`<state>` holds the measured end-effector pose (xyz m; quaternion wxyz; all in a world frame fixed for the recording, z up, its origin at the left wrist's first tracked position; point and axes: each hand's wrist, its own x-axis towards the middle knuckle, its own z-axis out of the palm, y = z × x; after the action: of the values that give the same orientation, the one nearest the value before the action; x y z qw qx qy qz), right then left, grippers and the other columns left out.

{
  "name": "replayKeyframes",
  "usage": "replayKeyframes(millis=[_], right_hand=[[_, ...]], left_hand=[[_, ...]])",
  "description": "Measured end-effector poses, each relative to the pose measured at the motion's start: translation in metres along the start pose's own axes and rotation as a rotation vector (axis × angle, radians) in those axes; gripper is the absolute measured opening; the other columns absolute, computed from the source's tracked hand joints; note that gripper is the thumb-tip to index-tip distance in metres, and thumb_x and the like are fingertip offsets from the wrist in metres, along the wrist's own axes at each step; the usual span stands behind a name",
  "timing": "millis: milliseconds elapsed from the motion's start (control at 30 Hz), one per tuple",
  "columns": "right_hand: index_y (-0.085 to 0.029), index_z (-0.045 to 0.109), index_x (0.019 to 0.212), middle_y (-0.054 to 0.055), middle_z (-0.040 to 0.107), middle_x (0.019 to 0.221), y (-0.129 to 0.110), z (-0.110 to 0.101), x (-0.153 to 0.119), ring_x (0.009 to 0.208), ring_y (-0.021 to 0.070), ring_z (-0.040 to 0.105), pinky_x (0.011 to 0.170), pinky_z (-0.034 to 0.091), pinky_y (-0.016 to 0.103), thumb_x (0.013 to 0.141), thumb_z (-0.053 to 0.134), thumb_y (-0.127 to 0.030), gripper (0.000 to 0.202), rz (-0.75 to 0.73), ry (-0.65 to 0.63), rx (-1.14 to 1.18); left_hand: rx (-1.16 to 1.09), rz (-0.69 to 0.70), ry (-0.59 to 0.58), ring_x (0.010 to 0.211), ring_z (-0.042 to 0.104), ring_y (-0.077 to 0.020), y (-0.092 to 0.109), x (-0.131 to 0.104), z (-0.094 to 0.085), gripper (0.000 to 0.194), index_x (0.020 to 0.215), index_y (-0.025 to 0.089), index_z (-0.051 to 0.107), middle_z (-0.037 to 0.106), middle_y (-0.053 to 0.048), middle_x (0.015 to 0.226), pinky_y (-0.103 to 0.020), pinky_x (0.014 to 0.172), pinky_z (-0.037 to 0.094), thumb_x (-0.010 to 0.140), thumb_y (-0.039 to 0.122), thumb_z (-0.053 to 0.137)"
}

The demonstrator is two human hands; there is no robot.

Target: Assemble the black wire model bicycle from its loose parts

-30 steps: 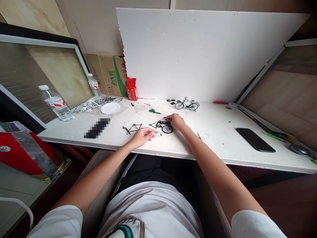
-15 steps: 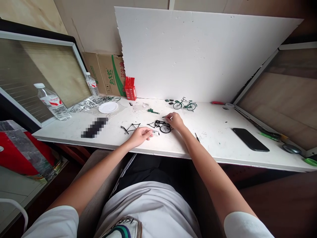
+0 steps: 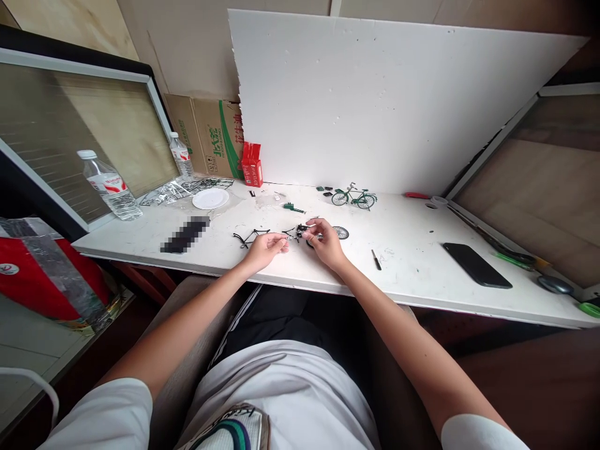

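Note:
My left hand point(image 3: 265, 251) is closed, its thumb and forefinger pinching a small silver model bicycle handlebar point(image 3: 290, 238). Just to its right, my right hand point(image 3: 327, 245) curls its fingers at the handlebar's other side. Whatever lies between those right fingertips is too small to make out. Beside the left hand lies a thin black model bicycle frame point(image 3: 253, 236). Black bicycle parts point(image 3: 300, 229) rest on the table behind the fingertips, partly covered by the right hand. A spoked wheel point(image 3: 341, 233) shows just beyond the right hand.
A green model bicycle point(image 3: 354, 198) stands at the back of the white table point(image 3: 398, 250). A green part point(image 3: 294, 207), a small black-handled tool point(image 3: 376, 260), a black phone point(image 3: 477, 265), a white plate point(image 3: 210, 199), a red box point(image 3: 252, 165) and water bottles point(image 3: 111, 190) are around.
My right hand has moved left and toward me, away from the wheel, to meet the left hand at the handlebar. More of the wheel and small tool shows. The view has shifted slightly.

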<state>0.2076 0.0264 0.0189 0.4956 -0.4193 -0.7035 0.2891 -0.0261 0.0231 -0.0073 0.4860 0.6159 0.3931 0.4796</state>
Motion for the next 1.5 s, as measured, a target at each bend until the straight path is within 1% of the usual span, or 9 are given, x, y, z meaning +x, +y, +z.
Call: replayKeyframes(millis=[67, 200, 400, 633, 733, 833, 933, 1033, 1500], right_hand=[[-0.025, 0.055, 0.121, 0.004, 0.071, 0.093, -0.003, 0.004, -0.004, 0.094, 0.0225, 0.068, 0.08, 0.051, 0.033, 0.092, 0.07, -0.047, 0.039, 0.015, -0.065, 0.042], [-0.026, 0.051, 0.122, 0.001, 0.067, 0.089, -0.004, 0.004, -0.005, 0.093, 0.0215, 0.068, 0.082, 0.05, 0.033, 0.093, 0.07, -0.046, 0.04, -0.006, -0.106, 0.087], [-0.026, 0.055, 0.122, 0.002, 0.067, 0.09, -0.011, 0.003, -0.008, 0.09, 0.0218, 0.066, 0.083, 0.05, 0.036, 0.093, 0.07, -0.046, 0.038, -0.02, -0.179, 0.03], [-0.024, 0.056, 0.123, 0.001, 0.068, 0.086, -0.011, 0.005, -0.008, 0.085, 0.0206, 0.066, 0.081, 0.05, 0.035, 0.091, 0.074, -0.047, 0.044, -0.03, -0.16, 0.059], [-0.023, 0.061, 0.122, 0.002, 0.07, 0.085, -0.01, 0.005, -0.008, 0.083, 0.0204, 0.066, 0.077, 0.05, 0.034, 0.09, 0.075, -0.047, 0.042, -0.025, -0.15, 0.031], [-0.02, 0.072, 0.113, 0.005, 0.075, 0.09, -0.01, 0.005, -0.007, 0.083, 0.0205, 0.067, 0.075, 0.05, 0.034, 0.092, 0.073, -0.048, 0.035, -0.031, -0.148, -0.024], [-0.019, 0.078, 0.099, 0.009, 0.08, 0.105, -0.011, 0.006, -0.007, 0.09, 0.0223, 0.07, 0.075, 0.05, 0.034, 0.094, 0.072, -0.048, 0.03, -0.046, -0.158, -0.06], [-0.019, 0.078, 0.092, 0.01, 0.081, 0.11, -0.012, 0.006, -0.008, 0.092, 0.023, 0.071, 0.075, 0.051, 0.034, 0.094, 0.071, -0.047, 0.029, -0.052, -0.162, -0.07], [-0.019, 0.077, 0.094, 0.009, 0.08, 0.107, -0.006, 0.009, -0.008, 0.087, 0.021, 0.069, 0.072, 0.05, 0.032, 0.098, 0.065, -0.043, 0.027, -0.104, -0.148, -0.089]], left_hand=[[-0.006, -0.001, 0.01, 0.088, 0.077, -0.0225, 0.002, -0.001, -0.001, 0.046, 0.115, 0.012, 0.075, 0.08, -0.014, 0.102, -0.04, 0.089, 0.061, 0.087, 0.048, 0.081], [0.005, 0.022, 0.015, 0.087, 0.076, -0.0205, 0.007, -0.004, -0.002, 0.044, 0.116, 0.011, 0.077, 0.08, -0.013, 0.102, -0.04, 0.091, 0.061, 0.088, 0.045, 0.08], [-0.002, 0.063, -0.035, 0.093, 0.076, -0.0216, 0.011, -0.007, -0.002, 0.042, 0.117, 0.012, 0.077, 0.08, -0.012, 0.098, -0.041, 0.094, 0.061, 0.089, 0.043, 0.078], [-0.031, 0.051, -0.08, 0.1, 0.076, -0.0237, 0.014, -0.008, -0.003, 0.041, 0.118, 0.011, 0.077, 0.08, -0.014, 0.105, -0.043, 0.098, 0.059, 0.089, 0.039, 0.078], [-0.04, 0.046, -0.085, 0.1, 0.075, -0.0237, 0.014, -0.008, -0.003, 0.04, 0.117, 0.011, 0.077, 0.081, -0.013, 0.104, -0.042, 0.098, 0.059, 0.089, 0.039, 0.078], [-0.038, 0.038, -0.09, 0.099, 0.075, -0.0237, 0.015, -0.009, -0.003, 0.038, 0.117, 0.012, 0.078, 0.081, -0.013, 0.104, -0.041, 0.097, 0.059, 0.09, 0.037, 0.077], [-0.03, 0.035, -0.091, 0.099, 0.075, -0.0239, 0.016, -0.009, -0.004, 0.037, 0.118, 0.012, 0.078, 0.081, -0.013, 0.103, -0.041, 0.096, 0.059, 0.09, 0.036, 0.076], [-0.028, 0.035, -0.093, 0.099, 0.075, -0.0239, 0.016, -0.008, -0.004, 0.037, 0.118, 0.012, 0.078, 0.081, -0.013, 0.103, -0.04, 0.095, 0.059, 0.09, 0.037, 0.077], [-0.056, 0.006, -0.101, 0.101, 0.076, -0.0264, 0.015, -0.007, -0.005, 0.045, 0.116, 0.013, 0.08, 0.081, -0.016, 0.106, -0.039, 0.094, 0.057, 0.089, 0.048, 0.077]])
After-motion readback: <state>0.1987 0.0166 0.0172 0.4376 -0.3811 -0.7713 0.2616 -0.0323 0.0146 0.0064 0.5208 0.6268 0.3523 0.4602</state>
